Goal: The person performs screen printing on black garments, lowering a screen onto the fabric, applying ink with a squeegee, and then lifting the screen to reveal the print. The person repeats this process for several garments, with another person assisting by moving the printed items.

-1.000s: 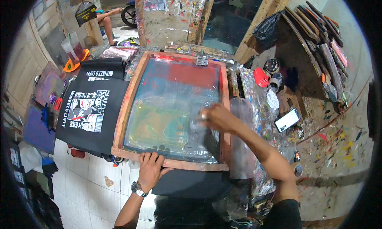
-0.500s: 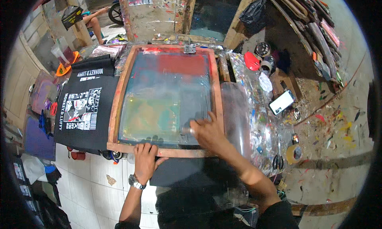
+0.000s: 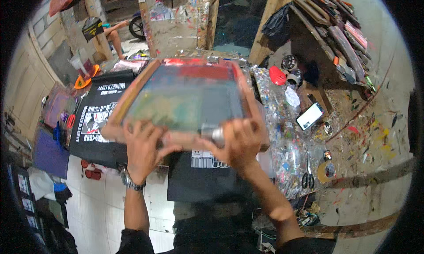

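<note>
A wood-framed printing screen (image 3: 185,95) with red and green ink stains is tilted up, its near edge raised off the table. My left hand (image 3: 141,148) grips the near left part of the frame. My right hand (image 3: 238,143) grips the near right part and also has a small grey cylinder (image 3: 213,133) against the frame. Under the raised edge lies a black shirt (image 3: 207,174) with a white print showing.
A second black printed shirt (image 3: 99,121) lies at left. The paint-spattered table (image 3: 287,148) holds a phone (image 3: 310,115), scissors (image 3: 308,176), a tape roll (image 3: 327,170) and a red lid (image 3: 277,75). Stacked frames (image 3: 340,37) lean at the back right. A person sits far back left.
The screen lay flat with my right hand on its mesh; now both hands hold the near edge and have lifted it, uncovering the printed shirt beneath.
</note>
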`<state>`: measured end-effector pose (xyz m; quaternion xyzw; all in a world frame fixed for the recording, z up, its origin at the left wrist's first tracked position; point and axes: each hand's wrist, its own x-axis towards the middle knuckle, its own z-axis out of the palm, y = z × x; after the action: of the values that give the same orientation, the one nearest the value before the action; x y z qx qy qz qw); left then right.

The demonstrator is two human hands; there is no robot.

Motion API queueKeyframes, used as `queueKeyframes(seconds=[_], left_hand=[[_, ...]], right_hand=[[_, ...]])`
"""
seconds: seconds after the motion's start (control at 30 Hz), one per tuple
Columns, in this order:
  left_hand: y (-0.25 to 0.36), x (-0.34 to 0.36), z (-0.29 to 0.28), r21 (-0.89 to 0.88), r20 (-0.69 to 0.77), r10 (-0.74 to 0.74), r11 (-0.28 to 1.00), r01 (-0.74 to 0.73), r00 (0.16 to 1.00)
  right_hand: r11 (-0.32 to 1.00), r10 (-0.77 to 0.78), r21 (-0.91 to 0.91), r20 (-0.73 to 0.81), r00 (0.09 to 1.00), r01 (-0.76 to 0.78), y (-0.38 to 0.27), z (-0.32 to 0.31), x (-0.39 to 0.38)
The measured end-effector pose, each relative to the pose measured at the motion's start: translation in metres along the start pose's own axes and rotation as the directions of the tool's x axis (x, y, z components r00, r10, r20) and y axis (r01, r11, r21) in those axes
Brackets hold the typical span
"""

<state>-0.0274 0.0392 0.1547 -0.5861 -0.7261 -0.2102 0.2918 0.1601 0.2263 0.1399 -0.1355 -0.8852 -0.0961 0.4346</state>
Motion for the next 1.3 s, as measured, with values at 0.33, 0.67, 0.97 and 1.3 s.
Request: queueKeyframes(seconds=[0.33, 0.67, 0.97, 1.3], left_hand=[[0.206, -0.067, 0.130, -0.656, 0.341, -0.087, 0.691, 0.303, 0.936], [-0.054, -0.028, 0.198, -0.191, 0.153, -0.404, 0.883, 0.428, 0.902], [-0.048, -0.084, 0.187, -0.046, 0.391, -0.371, 0.906, 0.420, 0.842], [0.113, -0.072, 0.118, -0.384, 0.575, -0.214, 0.782, 0.491, 0.790]], right_hand=[[0.988, 0.142, -0.082, 0.115, 0.983, -0.133, 0.049, -0.035, 0.250], [0.994, 0.105, 0.026, 0.069, 0.992, -0.107, 0.063, -0.038, 0.300], [0.984, 0.176, 0.004, 0.122, 0.977, -0.178, 0.071, -0.048, 0.320], [1.000, 0.020, -0.018, 0.136, 0.991, -0.018, 0.118, -0.007, 0.348]])
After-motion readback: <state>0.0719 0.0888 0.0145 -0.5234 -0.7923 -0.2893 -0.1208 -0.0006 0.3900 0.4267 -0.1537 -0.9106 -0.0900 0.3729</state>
